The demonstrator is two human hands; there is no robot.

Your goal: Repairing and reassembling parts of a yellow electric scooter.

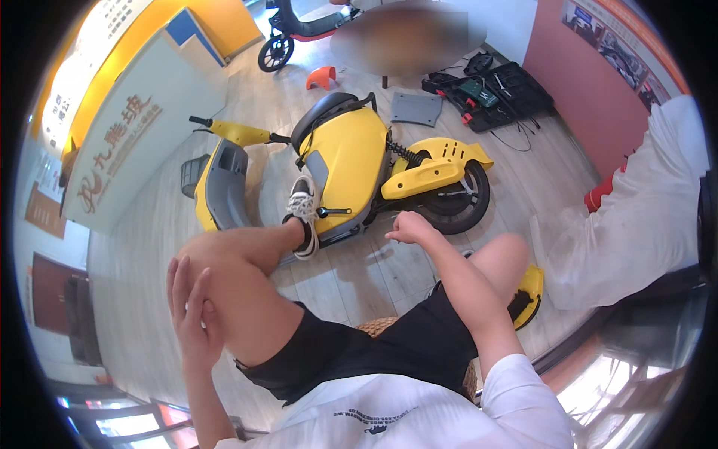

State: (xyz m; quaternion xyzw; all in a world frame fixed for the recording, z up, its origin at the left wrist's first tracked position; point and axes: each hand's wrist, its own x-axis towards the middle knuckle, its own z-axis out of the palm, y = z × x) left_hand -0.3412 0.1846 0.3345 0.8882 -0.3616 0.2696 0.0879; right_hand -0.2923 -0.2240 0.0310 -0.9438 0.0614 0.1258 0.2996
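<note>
A yellow electric scooter (340, 161) is side-on in front of me, with its handlebar to the left and its rear wheel (456, 198) to the right. My right hand (407, 227) is held out near that wheel, fingers curled closed; whatever they may hold is hidden. On my bent left knee lies my left hand (196, 310), its fingers stretched and apart, with small white spots between them that I cannot identify. My left shoe (302, 206) rests against the scooter's lower body, beside a black crank-like lever (334, 212).
Past the scooter lie a grey panel (416, 110), an orange curved part (321, 78) and an open black tool case (508, 93). Another two-wheeler (299, 30) stands at the back. White sheeting (636, 217) hangs at the right; a yellow part (532, 295) sits by my right knee.
</note>
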